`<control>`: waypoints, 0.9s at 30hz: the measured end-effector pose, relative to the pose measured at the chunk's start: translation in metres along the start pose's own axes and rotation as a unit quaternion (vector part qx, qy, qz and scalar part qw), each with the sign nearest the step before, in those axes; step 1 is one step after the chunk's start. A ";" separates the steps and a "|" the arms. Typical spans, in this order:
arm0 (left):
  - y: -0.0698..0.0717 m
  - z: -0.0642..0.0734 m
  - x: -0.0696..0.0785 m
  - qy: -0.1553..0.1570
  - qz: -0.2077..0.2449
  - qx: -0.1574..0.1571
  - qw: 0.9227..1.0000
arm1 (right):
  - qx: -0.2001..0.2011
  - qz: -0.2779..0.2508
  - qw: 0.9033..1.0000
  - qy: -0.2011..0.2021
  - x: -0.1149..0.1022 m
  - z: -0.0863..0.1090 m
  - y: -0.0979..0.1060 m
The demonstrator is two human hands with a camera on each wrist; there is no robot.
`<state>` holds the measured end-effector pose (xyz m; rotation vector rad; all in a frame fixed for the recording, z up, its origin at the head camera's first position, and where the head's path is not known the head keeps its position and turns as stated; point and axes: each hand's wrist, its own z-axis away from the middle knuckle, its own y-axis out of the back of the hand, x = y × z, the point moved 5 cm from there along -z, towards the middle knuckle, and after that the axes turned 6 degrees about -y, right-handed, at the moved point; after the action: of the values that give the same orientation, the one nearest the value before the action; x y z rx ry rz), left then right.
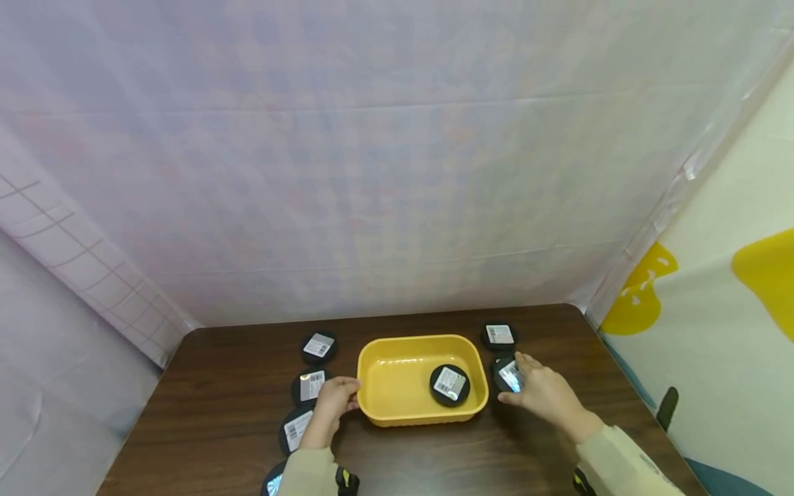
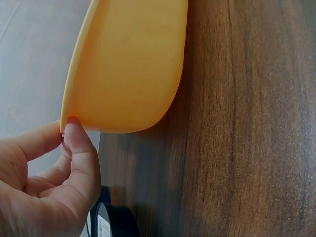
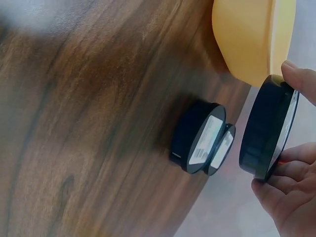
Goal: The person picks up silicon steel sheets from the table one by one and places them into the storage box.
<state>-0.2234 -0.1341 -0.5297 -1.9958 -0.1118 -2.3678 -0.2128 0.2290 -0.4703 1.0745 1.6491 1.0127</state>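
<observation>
A yellow plastic basin (image 1: 393, 417) stands on the table, with one labelled black round tub (image 1: 449, 385) inside at its right end. My left hand (image 1: 335, 403) pinches the basin's left rim between thumb and fingers, as the left wrist view shows at the basin's corner (image 2: 123, 116). To the right of the basin, my right hand (image 1: 546, 394) grips another black round tub (image 1: 510, 375) by its edges. That tub (image 3: 264, 131) is raised off the table in the right wrist view, its shiny label facing the palm.
Two more black tubs (image 3: 197, 138) sit on the table beyond the right hand, the farther one (image 1: 499, 335) near the back. Several black tubs (image 1: 319, 347) form a column left of the basin, partly covered by the left arm. A pale curtain (image 1: 372, 172) hangs behind the brown table (image 1: 205, 399).
</observation>
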 end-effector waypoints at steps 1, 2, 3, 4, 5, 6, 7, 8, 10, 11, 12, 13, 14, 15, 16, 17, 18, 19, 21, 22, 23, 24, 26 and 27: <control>0.000 0.000 0.000 0.000 0.001 0.000 1.000 | 0.000 -0.001 1.000 0.000 0.000 -0.001 0.000; 0.000 0.000 0.000 0.000 0.001 -0.001 1.000 | -0.003 -0.001 1.000 -0.002 -0.001 -0.001 0.000; -0.001 0.000 0.000 0.001 0.001 -0.001 1.000 | -0.005 -0.001 1.000 -0.003 -0.001 -0.001 0.001; -0.001 -0.001 0.000 0.001 0.001 0.000 1.000 | -0.008 0.000 1.000 -0.004 -0.002 -0.002 0.001; -0.001 -0.001 0.000 0.001 0.001 0.000 1.000 | -0.010 -0.001 1.000 -0.006 -0.002 -0.002 0.001; -0.001 -0.001 0.000 0.000 0.001 0.001 1.000 | -0.013 0.000 1.000 -0.007 -0.003 -0.003 0.001; -0.001 0.000 0.000 -0.001 0.001 0.001 1.000 | -0.015 0.000 1.000 -0.008 -0.004 -0.003 0.001; -0.001 0.000 0.000 -0.001 0.001 0.001 1.000 | -0.016 -0.001 1.000 -0.010 -0.004 -0.004 0.001; 0.000 0.000 0.000 -0.001 0.000 0.001 1.000 | -0.018 -0.004 1.000 -0.012 -0.006 -0.005 0.002; 0.000 0.000 0.000 -0.001 0.000 0.001 1.000 | -0.020 -0.006 1.000 -0.014 -0.007 -0.005 0.002; 0.000 0.000 0.000 0.000 -0.001 0.001 1.000 | -0.022 -0.007 1.000 -0.015 -0.008 -0.006 0.001; 0.000 0.000 0.000 0.001 -0.001 0.001 1.000 | -0.023 -0.008 1.000 -0.017 -0.008 -0.006 0.001; -0.001 0.000 0.000 0.002 -0.002 0.001 1.000 | -0.027 -0.009 0.999 -0.018 -0.009 -0.007 0.001; -0.001 0.001 0.000 0.005 -0.004 0.002 1.000 | -0.030 -0.009 0.999 -0.019 -0.009 -0.007 0.001; -0.001 0.001 0.000 0.006 -0.004 0.001 1.000 | -0.033 -0.009 0.999 -0.021 -0.010 -0.007 0.001; -0.002 0.001 0.000 0.008 -0.006 0.001 1.000 | -0.037 -0.010 0.999 -0.023 -0.010 -0.007 0.001; -0.002 0.001 0.000 0.009 -0.008 0.001 1.000 | -0.040 -0.011 0.999 -0.022 -0.010 -0.008 0.001; -0.002 0.002 0.000 0.010 -0.009 0.001 1.000 | -0.042 -0.013 0.999 -0.023 -0.011 -0.008 0.001; -0.003 0.002 0.000 0.012 -0.010 0.000 1.000 | -0.043 -0.015 0.999 -0.022 -0.013 -0.009 0.002; -0.002 0.002 0.000 0.011 -0.010 0.001 1.000 | -0.043 -0.017 0.999 -0.021 -0.015 -0.010 0.003; -0.002 0.002 0.001 0.011 -0.011 0.001 1.000 | -0.042 -0.018 0.999 -0.020 -0.016 -0.011 0.004; -0.002 0.002 0.001 0.010 -0.011 0.001 1.000 | -0.040 -0.018 0.999 -0.019 -0.017 -0.013 0.005; -0.001 0.001 0.002 0.011 -0.010 0.001 1.000 | -0.036 -0.018 0.999 -0.016 -0.020 -0.015 0.006; -0.001 0.001 0.002 0.012 -0.011 0.001 1.000 | -0.035 -0.018 0.999 -0.016 -0.022 -0.016 0.007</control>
<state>-0.2228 -0.1332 -0.5279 -1.9743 -0.1361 -2.4021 -0.2214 0.2081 -0.4548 1.0059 1.5910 1.0177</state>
